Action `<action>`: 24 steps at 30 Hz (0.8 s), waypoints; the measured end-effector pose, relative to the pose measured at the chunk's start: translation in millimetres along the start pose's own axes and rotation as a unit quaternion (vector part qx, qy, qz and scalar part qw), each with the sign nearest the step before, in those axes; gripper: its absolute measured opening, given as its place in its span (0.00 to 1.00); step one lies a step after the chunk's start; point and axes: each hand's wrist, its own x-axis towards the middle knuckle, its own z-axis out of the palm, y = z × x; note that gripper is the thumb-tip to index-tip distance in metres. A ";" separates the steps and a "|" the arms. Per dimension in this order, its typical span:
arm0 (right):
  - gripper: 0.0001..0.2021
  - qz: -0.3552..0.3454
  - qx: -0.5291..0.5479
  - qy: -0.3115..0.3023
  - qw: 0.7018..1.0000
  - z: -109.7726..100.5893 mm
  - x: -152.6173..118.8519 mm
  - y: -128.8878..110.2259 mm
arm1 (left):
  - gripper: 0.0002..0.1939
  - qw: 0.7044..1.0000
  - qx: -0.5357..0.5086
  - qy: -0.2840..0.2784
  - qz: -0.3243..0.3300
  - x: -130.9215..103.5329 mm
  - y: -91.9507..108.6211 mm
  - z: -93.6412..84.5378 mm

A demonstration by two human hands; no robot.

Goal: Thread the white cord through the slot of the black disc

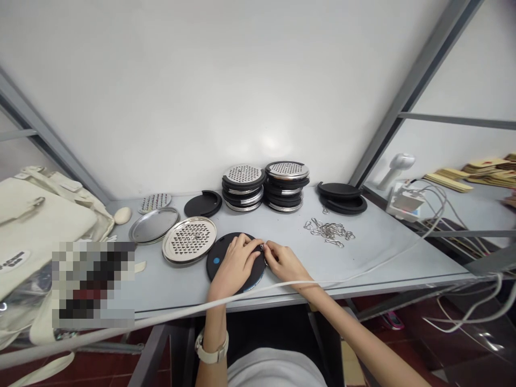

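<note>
A black round disc (226,246) with a blue dot lies at the table's front edge. My left hand (236,263) rests on it, thumb and fingers closed at its right edge. My right hand (285,262) pinches a small metal clip (262,247) at that same edge, its fingertips meeting those of my left hand; most of the clip is hidden. To the left of the disc is a round metal grater plate (189,240). Several metal clips (331,231) lie in a loose pile to the right.
Two stacks of graters, left (243,183) and right (287,183), stand at the back. Black round holders (342,201) lie right of them. Metal discs (153,226) and a cream bag (44,215) are at left. A white cable (161,319) crosses in front, over my forearms.
</note>
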 end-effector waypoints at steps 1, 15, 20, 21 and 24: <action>0.15 -0.001 0.002 0.000 1.000 0.2 -0.2 0.4 | 0.15 1.000 0.000 0.001 0.000 -0.1 0.1 -0.1; 0.15 -0.002 0.019 0.008 1.000 -1.4 0.2 1.9 | 0.14 0.999 0.020 0.023 -0.017 1.1 2.3 5.0; 0.14 0.001 0.013 0.014 1.000 -1.9 1.2 1.7 | 0.14 0.998 0.032 0.036 -0.027 1.7 6.5 8.6; 0.14 0.001 0.011 0.016 1.000 -1.9 1.6 1.6 | 0.14 0.998 0.034 0.037 -0.028 1.8 7.0 9.0; 0.15 0.000 0.005 0.016 1.000 -2.1 2.2 1.5 | 0.14 0.998 0.037 0.039 -0.028 2.2 7.7 9.3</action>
